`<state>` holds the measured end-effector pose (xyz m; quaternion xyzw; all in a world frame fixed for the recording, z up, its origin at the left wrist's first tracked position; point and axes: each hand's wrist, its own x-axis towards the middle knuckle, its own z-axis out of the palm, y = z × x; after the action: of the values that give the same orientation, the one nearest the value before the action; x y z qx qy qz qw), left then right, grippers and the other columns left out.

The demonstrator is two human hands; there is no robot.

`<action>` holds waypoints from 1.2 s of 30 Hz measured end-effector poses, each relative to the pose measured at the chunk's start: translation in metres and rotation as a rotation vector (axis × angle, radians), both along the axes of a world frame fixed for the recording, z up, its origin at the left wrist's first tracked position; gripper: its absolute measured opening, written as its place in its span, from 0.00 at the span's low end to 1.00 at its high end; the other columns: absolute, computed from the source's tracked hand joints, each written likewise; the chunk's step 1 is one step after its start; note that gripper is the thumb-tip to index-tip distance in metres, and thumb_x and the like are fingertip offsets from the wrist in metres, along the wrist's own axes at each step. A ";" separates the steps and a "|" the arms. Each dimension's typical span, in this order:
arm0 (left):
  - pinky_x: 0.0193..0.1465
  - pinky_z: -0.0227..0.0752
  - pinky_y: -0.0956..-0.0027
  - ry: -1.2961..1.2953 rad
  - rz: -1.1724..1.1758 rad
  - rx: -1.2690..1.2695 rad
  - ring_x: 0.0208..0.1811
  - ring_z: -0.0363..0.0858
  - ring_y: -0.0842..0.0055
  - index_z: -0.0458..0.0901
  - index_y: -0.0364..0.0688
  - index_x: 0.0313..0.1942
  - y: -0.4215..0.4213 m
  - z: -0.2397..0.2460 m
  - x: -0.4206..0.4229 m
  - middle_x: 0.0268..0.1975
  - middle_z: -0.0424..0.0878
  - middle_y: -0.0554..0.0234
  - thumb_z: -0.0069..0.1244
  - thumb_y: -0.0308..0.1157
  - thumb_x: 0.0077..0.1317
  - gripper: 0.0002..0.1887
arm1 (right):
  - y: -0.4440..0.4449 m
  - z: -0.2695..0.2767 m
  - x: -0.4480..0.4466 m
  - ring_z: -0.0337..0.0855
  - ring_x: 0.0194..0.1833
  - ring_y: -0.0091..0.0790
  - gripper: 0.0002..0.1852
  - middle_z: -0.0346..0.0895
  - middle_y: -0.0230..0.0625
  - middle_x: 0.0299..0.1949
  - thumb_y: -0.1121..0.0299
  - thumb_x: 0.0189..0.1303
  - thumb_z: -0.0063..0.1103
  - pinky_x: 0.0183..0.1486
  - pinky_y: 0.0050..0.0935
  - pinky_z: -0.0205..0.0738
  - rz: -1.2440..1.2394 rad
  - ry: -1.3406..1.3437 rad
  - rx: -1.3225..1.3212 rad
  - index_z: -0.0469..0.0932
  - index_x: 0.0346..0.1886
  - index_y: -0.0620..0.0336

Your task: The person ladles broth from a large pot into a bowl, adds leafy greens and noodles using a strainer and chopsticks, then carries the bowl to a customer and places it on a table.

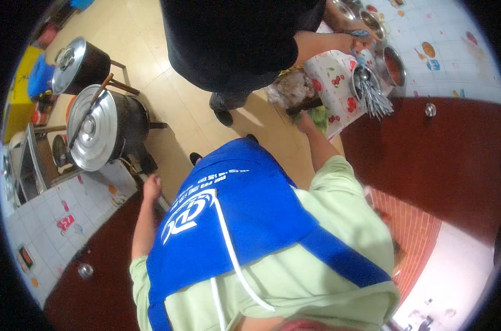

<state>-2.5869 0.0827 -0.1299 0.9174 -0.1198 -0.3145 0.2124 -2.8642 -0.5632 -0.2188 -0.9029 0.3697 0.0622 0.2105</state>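
Note:
My left hand (152,188) hangs at the left beside my blue apron (242,207), close to a dark object below a large metal pot; its fingers look curled, and a grip cannot be made out. At the right, my right hand (304,123) is beside the dark edge of a container holding a clear plastic bag (294,89); its fingers are partly hidden. The large pot's aluminium lid (91,128) has a long wooden-handled utensil lying across it. A metal bowl (364,85) of spoons stands on the cherry-patterned tablecloth (337,74).
A person in black (242,45) stands directly ahead, a hand (362,43) over the metal bowls. Another lidded pot (74,66) stands at the upper left. Tiled walls and dark red doors (420,161) flank me. Pale floor tiles (184,103) show between us.

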 end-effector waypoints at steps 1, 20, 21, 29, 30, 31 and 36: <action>0.44 0.69 0.64 0.014 0.001 -0.127 0.41 0.77 0.60 0.75 0.38 0.43 -0.006 0.000 0.028 0.38 0.79 0.47 0.42 0.35 0.60 0.14 | 0.004 -0.007 -0.012 0.73 0.48 0.44 0.32 0.71 0.48 0.49 0.63 0.51 0.54 0.47 0.35 0.68 0.031 0.085 0.091 0.57 0.60 0.62; 0.46 0.69 0.66 0.050 0.075 -0.275 0.42 0.77 0.62 0.75 0.37 0.45 0.016 0.080 0.088 0.42 0.77 0.48 0.45 0.32 0.59 0.15 | 0.306 0.117 0.382 0.77 0.30 0.25 0.15 0.76 0.36 0.33 0.66 0.60 0.47 0.32 0.22 0.72 0.199 -0.036 0.825 0.71 0.48 0.63; 0.46 0.69 0.66 0.039 0.117 -0.285 0.42 0.77 0.62 0.75 0.37 0.45 0.021 0.083 0.095 0.42 0.77 0.48 0.45 0.32 0.59 0.15 | 0.312 0.111 0.400 0.77 0.30 0.25 0.14 0.76 0.35 0.32 0.66 0.60 0.47 0.32 0.22 0.72 0.202 -0.021 0.817 0.72 0.47 0.62; 0.44 0.69 0.67 -0.084 0.542 -0.208 0.41 0.77 0.63 0.75 0.37 0.43 0.048 0.082 0.107 0.40 0.78 0.49 0.45 0.31 0.59 0.13 | 0.324 0.045 0.594 0.75 0.27 0.23 0.13 0.75 0.31 0.27 0.63 0.58 0.49 0.29 0.22 0.70 0.594 0.011 0.692 0.76 0.39 0.62; 0.44 0.69 0.66 -0.107 0.597 -0.195 0.41 0.77 0.63 0.75 0.37 0.43 0.048 0.083 0.110 0.40 0.78 0.49 0.45 0.32 0.60 0.13 | 0.321 0.046 0.625 0.74 0.27 0.23 0.13 0.74 0.30 0.27 0.62 0.58 0.50 0.28 0.21 0.69 0.602 -0.034 0.746 0.75 0.38 0.61; 0.44 0.69 0.66 -0.125 0.650 -0.181 0.41 0.77 0.63 0.75 0.37 0.42 0.050 0.082 0.110 0.39 0.78 0.49 0.45 0.32 0.60 0.12 | 0.315 0.046 0.654 0.73 0.26 0.22 0.13 0.74 0.29 0.27 0.61 0.58 0.50 0.28 0.20 0.69 0.604 -0.074 0.802 0.75 0.37 0.61; 0.44 0.69 0.64 0.014 0.923 0.008 0.41 0.76 0.59 0.76 0.37 0.40 0.056 0.065 0.078 0.40 0.78 0.47 0.44 0.32 0.59 0.12 | 0.264 0.080 0.761 0.69 0.26 0.17 0.17 0.71 0.26 0.27 0.53 0.58 0.52 0.27 0.15 0.65 0.344 -0.003 1.075 0.74 0.35 0.59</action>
<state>-2.5089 0.1389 -0.0648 0.8735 0.3038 -0.1939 0.3274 -2.1037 -0.2987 -0.1393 -0.7158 0.1333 0.2741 0.6283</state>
